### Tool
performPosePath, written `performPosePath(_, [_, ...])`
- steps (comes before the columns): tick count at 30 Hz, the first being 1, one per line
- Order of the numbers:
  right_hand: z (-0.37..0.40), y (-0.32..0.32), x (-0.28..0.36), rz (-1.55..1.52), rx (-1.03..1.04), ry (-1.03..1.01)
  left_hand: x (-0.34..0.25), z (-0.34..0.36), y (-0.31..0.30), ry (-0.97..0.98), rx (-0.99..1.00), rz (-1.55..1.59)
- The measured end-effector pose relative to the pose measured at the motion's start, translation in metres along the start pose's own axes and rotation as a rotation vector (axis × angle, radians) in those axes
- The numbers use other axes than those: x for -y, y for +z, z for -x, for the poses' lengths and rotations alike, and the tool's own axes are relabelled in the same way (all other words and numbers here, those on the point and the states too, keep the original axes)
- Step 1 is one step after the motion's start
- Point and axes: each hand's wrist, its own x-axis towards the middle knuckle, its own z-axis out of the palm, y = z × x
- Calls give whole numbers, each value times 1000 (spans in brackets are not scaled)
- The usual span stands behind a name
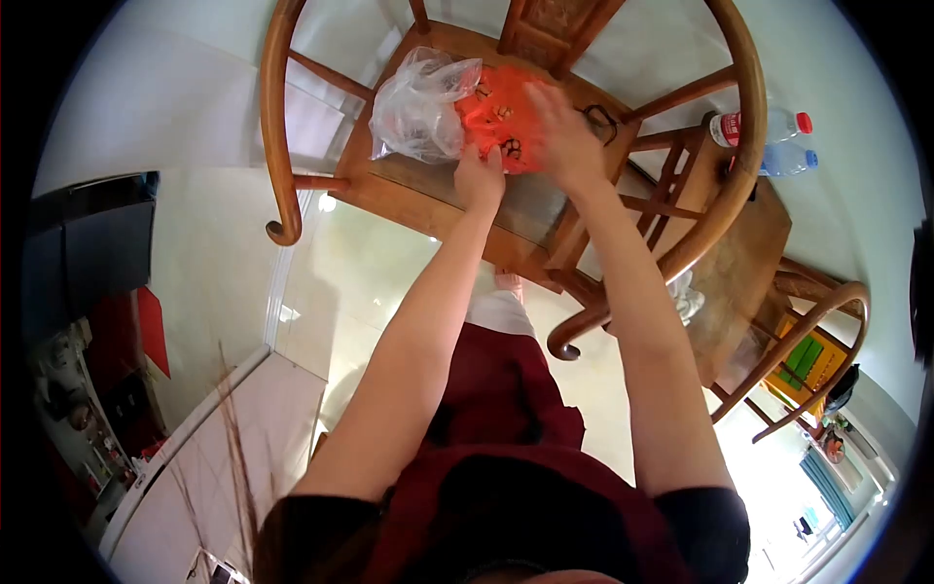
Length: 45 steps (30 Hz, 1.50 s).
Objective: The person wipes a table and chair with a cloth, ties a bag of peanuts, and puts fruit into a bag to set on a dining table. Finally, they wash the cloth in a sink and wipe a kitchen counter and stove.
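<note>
On the seat of a wooden armchair [389,190] lies a red plastic bag [486,112] printed with dark and yellowish figures. Crumpled against its left side is a clear plastic bag [413,107]. My left hand [481,179] is closed on the near edge of the red bag, thumb and fingers pinching it. Over the right side of the same bag is my right hand [569,141], its fingers smeared by motion. A dark loop [600,124] rests on the seat just right of that hand.
The chair's curved arms [277,127] rise on both sides. To the right, a wooden side table [744,263] stands near two plastic bottles [788,127]. Beyond it is a second wooden chair [846,292] with a yellow and green package [808,360].
</note>
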Motion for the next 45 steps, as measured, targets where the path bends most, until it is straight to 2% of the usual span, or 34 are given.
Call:
performPosePath(1, [-17, 26, -1, -10, 85, -31, 15, -1, 2, -42, 71, 129])
performPosePath(4, [-36, 78, -9, -69, 176, -195, 16, 7, -17, 84, 137, 33])
performPosePath(7, [-27, 107, -39, -268, 142, 118, 4, 20, -42, 334, 85, -133])
performPosePath(10, [-3, 48, -35, -541, -9, 148, 16, 28, -59, 604, 92, -45])
performPosePath(11, [4, 24, -28, -539, 34, 143, 15, 31, -66, 547, 140, 19])
performPosePath(14, [28, 24, -27, -606, 72, 192, 6, 20, -82, 843, 141, 11])
performPosePath(15, [35, 29, -27, -624, 86, 217, 1, 17, -84, 828, 288, 82])
performPosePath(18, [52, 27, -23, -474, 158, 278, 16, 11, -64, 831, 455, 40])
performPosePath(19, [58, 26, -23, -356, 143, 246, 24, 13, -53, 828, 435, 33])
performPosePath(21, [66, 38, -28, -472, -99, 33, 58, 22, -30, 355, 593, 369])
performPosePath(22, [69, 44, -30, -528, -221, -79, 57, 26, -27, 114, 654, 533])
performPosePath(23, [73, 48, -30, -827, -133, 110, 54, 33, -22, 167, 571, 735])
performPosePath(25, [81, 51, -30, -1403, 61, 510, 50, 41, -25, -54, 448, 1038])
performPosePath(26, [83, 58, -33, -1383, 82, 540, 46, 42, -26, -167, 382, 1185])
performPosePath(27, [86, 67, -37, -1362, 103, 572, 43, 43, -28, -162, 314, 1318])
performPosePath(28, [84, 66, -33, -1341, 119, 602, 34, 43, -30, -141, 302, 1301])
performPosePath(31, [85, 63, -7, -1069, 211, 418, 23, 40, -31, -69, 267, 1223])
performPosePath(34, [83, 69, 3, -1061, 228, 215, 29, 32, -28, -29, 191, 1090])
performPosePath(35, [77, 64, 6, -893, 258, 187, 29, 32, -32, -8, 177, 1047])
performPosePath(38, [78, 102, -1, -685, 323, 64, 20, 39, -43, 651, 264, 277])
performPosePath(39, [84, 131, -13, -623, 215, 68, 12, 36, -54, 743, 329, 106])
performPosePath(42, [80, 119, -14, -797, 176, 114, -8, 21, -70, 961, 212, -33])
performPosePath(43, [75, 107, -9, -912, 191, 118, -1, 19, -72, 770, 289, 113])
performPosePath(45, [73, 102, -15, -946, 310, 186, 22, 7, -70, 755, 317, -20])
